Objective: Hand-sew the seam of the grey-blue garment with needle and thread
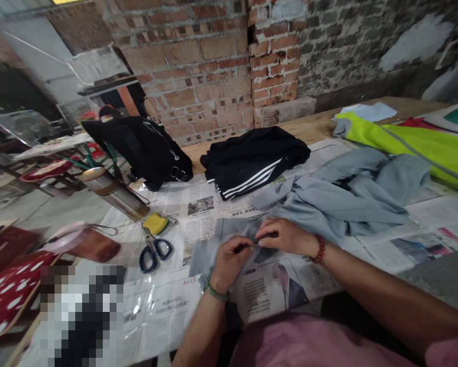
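My left hand [232,260], a green bracelet on its wrist, pinches with thumb and fingertips near the table's front edge. Fingertip to fingertip with it, my right hand [288,236], with a red bead bracelet, is closed in a pinch too. Between them is a fold of grey cloth [204,256], which spreads under and to the left of the hands. Any smaller item at the fingertips is too small to make out. Just beyond my right hand lies a crumpled grey garment [339,186]. Blue-handled scissors [155,253] rest to the left, beside a yellow object [155,224].
Newspaper [168,306] under clear plastic covers the table. A steel thermos [116,193] and a pink-brown cup [87,242] stand left. Behind are a black bag [141,150], a black garment with white stripes [257,158] and a yellow-green vest [405,142], before a brick wall [198,66].
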Available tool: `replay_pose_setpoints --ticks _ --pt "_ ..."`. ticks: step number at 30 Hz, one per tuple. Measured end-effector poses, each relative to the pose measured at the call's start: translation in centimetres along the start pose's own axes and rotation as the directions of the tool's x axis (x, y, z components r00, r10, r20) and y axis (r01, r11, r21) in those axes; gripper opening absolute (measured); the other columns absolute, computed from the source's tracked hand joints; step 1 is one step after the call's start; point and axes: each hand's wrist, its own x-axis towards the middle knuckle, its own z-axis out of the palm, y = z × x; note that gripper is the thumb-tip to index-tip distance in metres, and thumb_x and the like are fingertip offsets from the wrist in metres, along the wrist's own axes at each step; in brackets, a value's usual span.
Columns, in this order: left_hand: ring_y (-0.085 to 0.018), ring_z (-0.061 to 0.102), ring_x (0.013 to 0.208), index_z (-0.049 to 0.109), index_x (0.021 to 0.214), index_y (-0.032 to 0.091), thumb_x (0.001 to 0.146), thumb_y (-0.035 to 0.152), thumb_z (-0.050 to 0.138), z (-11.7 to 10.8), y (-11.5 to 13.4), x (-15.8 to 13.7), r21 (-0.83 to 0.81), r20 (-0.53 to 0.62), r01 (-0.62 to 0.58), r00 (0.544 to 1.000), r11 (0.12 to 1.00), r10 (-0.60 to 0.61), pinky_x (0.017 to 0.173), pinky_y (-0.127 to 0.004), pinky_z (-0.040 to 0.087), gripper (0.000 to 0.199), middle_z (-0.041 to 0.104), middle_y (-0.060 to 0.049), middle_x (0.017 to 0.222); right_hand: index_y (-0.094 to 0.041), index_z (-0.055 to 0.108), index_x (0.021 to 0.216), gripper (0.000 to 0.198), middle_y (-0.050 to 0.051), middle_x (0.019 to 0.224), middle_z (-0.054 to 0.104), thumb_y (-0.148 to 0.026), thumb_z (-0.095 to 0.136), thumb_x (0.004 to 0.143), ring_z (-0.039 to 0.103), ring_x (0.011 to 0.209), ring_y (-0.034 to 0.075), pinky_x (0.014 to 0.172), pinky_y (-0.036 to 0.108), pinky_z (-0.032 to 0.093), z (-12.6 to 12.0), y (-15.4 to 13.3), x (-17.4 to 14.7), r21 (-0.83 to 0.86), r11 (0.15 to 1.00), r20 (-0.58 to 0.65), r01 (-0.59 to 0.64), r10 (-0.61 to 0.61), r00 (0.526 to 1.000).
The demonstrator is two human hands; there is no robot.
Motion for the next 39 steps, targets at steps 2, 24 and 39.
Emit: replay_pose_setpoints --ticks 2,24,39 --pt "-0.012 0.049 0.057 0.069 0.068 0.018 0.064 0.022 0.066 0.0 -0.1 0.0 -0.012 0.008 0.012 1.0 1.0 -0.012 0.053 -0.021 0.038 0.006 0.059 0.0 0.062 -0.022 0.071 0.074 0.008 0.002 0.074 0.064 -0.023 0.063 0.073 0.058 0.079 0.018 0.077 0.031 0.043 0.9 0.1 0.1 0.039 0.999 -0.014 -0.032 0.033 0.999" --pt "-0.008 0.05 0.048 0.071 0.067 0.015 0.058 0.03 0.077 -0.1 -0.3 0.2 -0.238 0.198 0.356 0.929 0.903 -0.314 0.048 -0.019 0.039 0.018 0.062 0.001 0.057 -0.018 0.047 0.074 0.025 0.0 0.072 0.064 -0.041 0.059 0.075 0.052 0.047 0.007 0.045 0.019 0.037 1.2 0.4 1.4 0.695 0.682 -0.134 -0.23 0.437 0.89" --pt "-0.01 0.057 0.051 0.07 0.074 0.016 0.057 0.022 0.075 -0.3 0.0 0.6 -0.34 0.196 0.378 0.924 0.861 -0.328 0.051 -0.02 0.044 0.019 0.067 0.001 0.063 -0.017 0.055 0.082 0.004 0.0 0.073 0.065 -0.018 0.057 0.079 0.066 0.074 0.013 0.066 0.026 0.052 -3.0 0.9 4.9 0.789 0.613 -0.156 -0.052 0.28 0.947"
